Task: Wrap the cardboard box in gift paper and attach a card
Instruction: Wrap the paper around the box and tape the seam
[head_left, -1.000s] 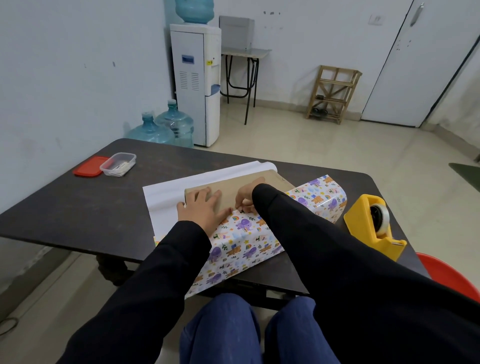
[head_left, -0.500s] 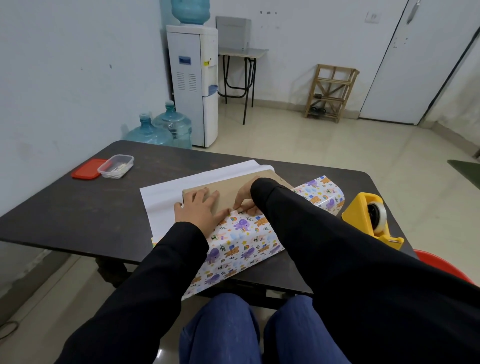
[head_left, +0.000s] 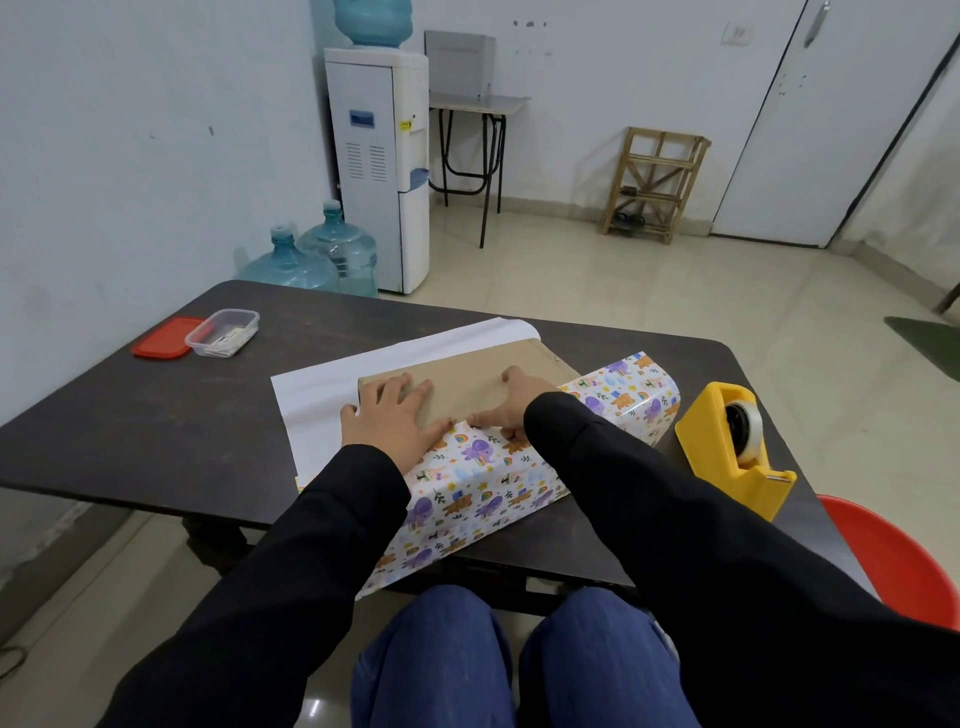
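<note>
A flat brown cardboard box (head_left: 470, 378) lies on a sheet of gift paper (head_left: 488, 470) in the middle of the dark table (head_left: 156, 426). The paper's white underside shows at the far left; its printed side with purple and orange animals is folded up over the box's near edge. My left hand (head_left: 389, 423) lies flat with spread fingers on the box's left end and the paper edge. My right hand (head_left: 511, 402) presses the paper's edge down on the box top, thumb stretched left.
A yellow tape dispenser (head_left: 732, 447) stands at the table's right end. A clear plastic tub (head_left: 222, 332) and its red lid (head_left: 163, 338) sit at the far left. A red seat (head_left: 893, 558) is at my right. The paper hangs over the near table edge.
My right hand has shifted slightly right along the box top and its fingers have spread flatter. The left hand stays in place on the box's left end.
</note>
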